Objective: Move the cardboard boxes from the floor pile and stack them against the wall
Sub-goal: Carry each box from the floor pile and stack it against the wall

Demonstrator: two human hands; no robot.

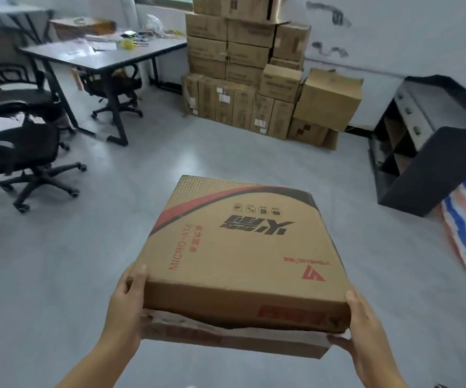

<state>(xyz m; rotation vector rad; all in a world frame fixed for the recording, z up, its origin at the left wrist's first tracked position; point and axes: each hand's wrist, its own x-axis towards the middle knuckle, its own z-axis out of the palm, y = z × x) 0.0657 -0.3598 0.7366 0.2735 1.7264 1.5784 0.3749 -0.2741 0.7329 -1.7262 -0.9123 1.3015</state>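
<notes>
Grey floor (72,275), open stretch up to the stack (243,79) at the wall. Box (240,247) is carried flat, long axis pointing at the stack, straight ahead, well apart. Left hand (126,298) and right hand (362,329) clasp its near corners, equally near. Box underside and fingertips hidden; stack top cropped.
</notes>
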